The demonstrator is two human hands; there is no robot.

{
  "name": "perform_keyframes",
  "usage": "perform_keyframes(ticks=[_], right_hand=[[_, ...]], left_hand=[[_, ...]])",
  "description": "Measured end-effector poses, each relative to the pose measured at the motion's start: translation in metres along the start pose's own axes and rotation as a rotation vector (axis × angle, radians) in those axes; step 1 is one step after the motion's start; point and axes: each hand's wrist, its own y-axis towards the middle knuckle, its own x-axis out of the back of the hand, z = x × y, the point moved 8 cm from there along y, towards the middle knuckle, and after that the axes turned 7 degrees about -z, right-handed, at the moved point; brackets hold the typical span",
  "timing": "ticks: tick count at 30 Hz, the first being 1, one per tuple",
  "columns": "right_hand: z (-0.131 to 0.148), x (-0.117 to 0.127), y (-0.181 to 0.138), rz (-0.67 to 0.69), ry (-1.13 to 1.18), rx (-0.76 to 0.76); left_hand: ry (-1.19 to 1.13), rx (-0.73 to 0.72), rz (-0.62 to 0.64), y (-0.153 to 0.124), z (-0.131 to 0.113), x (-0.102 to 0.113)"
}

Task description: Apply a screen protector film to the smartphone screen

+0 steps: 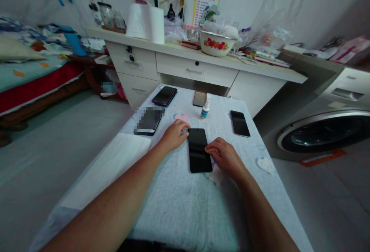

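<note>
A black phone (199,150) lies face up in the middle of the cloth-covered table (179,202). My left hand (174,134) rests at its upper left corner, fingers curled with the tips touching the phone's edge. My right hand (224,155) sits at the phone's right edge, fingers pinched together on that edge. Whether anything small is between the fingertips cannot be made out. A pink heart-shaped pad (182,117) lies just beyond my left hand. A small white bottle with a blue label (205,110) stands upright beyond the phone.
Other phones lie on the table: one at the right (240,123), one at the left (149,120), a red-edged one (164,95) and a brownish one (199,98) at the far end. A white desk (196,65) stands behind, a washing machine (323,128) at right, a bed (31,74) at left.
</note>
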Motion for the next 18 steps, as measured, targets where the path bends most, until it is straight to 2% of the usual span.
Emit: perform_keyframes(ticks=[10,14,18], right_hand=[[0.0,0.003,0.01,-0.092,-0.014,-0.013],[-0.001,0.003,0.004,-0.007,0.069,-0.022],[0.003,0.0,-0.006,0.153,0.195,-0.032]], left_hand=[[-0.033,0.016,0.0,-0.002,-0.001,-0.001],[-0.036,0.012,0.014,-0.002,-0.004,-0.001],[-0.013,0.015,0.037,-0.002,-0.008,0.0]])
